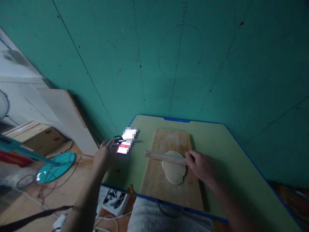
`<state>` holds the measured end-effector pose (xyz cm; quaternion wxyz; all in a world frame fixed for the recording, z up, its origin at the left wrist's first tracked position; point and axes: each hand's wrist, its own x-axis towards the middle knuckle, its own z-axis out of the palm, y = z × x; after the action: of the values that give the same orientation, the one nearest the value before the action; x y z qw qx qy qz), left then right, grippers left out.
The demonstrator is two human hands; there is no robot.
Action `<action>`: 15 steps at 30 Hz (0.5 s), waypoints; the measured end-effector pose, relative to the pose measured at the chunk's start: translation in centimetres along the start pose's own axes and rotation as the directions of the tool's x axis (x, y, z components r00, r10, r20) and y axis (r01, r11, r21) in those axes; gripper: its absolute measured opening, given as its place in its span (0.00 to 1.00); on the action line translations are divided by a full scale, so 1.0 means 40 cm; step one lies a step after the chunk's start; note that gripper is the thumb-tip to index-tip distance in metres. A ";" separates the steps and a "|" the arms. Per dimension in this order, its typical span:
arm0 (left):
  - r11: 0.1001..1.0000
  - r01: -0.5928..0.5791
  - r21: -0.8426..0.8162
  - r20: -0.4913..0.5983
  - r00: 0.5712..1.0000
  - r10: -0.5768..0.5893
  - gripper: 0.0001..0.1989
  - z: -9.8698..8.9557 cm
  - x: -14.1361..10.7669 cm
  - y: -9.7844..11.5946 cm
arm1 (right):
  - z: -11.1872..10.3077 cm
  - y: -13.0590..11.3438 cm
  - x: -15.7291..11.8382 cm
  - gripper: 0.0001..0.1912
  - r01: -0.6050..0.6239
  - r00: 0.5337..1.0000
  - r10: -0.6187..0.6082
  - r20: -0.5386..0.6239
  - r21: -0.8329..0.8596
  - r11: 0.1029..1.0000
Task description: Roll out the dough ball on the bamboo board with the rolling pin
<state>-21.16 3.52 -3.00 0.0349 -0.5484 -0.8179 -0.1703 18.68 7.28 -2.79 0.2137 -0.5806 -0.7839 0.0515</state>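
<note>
My right hand (199, 164) is closed around the right end of a wooden rolling pin (156, 155). The pin lies across the upper part of a flat, rounded piece of dough (174, 172). Beneath the dough is a wooden cutting board (154, 183). Over at the table's left side, my left hand (106, 154) grips the dark handles of a pair of scissors (118, 140), their blades pointing right. The scissors hang over a lit phone (123, 149), whose screen is partly blurred out. The fingers of this hand are partly hidden.
The pale green table (214, 145) has a blue edge and stands against a green wall (116, 58). Brown scraps (131, 189) lie at its front edge. On the floor to the left are a turquoise fan base (56, 167), a cardboard box (43, 138), loose cables and a white box (116, 201).
</note>
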 end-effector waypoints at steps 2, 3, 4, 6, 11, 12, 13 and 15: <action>0.999 0.039 0.017 0.072 0.997 -0.041 0.25 -0.003 0.010 -0.003 | 0.000 0.002 0.000 0.18 0.000 1.000 0.000 -0.008 0.010 1.000; 0.998 0.056 0.024 0.095 0.994 -0.058 0.25 -0.007 0.015 0.001 | 0.000 0.003 0.000 0.18 0.004 1.000 -0.004 -0.008 0.014 1.000; 0.997 0.071 0.025 0.110 0.991 -0.073 0.24 -0.011 0.019 0.007 | 0.000 0.005 0.000 0.18 0.008 1.000 -0.008 -0.006 0.018 1.000; 0.995 0.098 0.018 0.121 0.988 -0.100 0.24 -0.021 0.027 0.022 | 0.001 0.007 0.000 0.19 0.013 1.000 -0.013 -0.001 0.028 1.000; 0.993 0.118 0.006 0.094 0.989 -0.118 0.22 -0.036 0.042 0.044 | 0.003 0.009 0.000 0.19 0.011 1.000 -0.011 0.002 0.049 0.999; 0.993 0.117 0.002 0.088 0.989 -0.117 0.21 -0.035 0.045 0.044 | 0.003 0.009 0.000 0.18 0.014 1.000 -0.014 0.003 0.046 0.999; 0.993 0.115 -0.002 0.084 0.990 -0.115 0.20 -0.033 0.049 0.042 | 0.002 0.009 0.001 0.18 0.016 1.000 -0.016 0.003 0.040 0.999; 0.994 0.110 -0.013 0.077 0.991 -0.109 0.18 -0.027 0.056 0.038 | 0.001 0.009 0.001 0.18 0.019 1.000 -0.019 -0.002 0.031 0.999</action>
<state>-20.81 5.68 -1.07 -0.0104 -0.5091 -0.8461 -0.1578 18.96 7.45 -2.93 0.2239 -0.5697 -0.7884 0.0612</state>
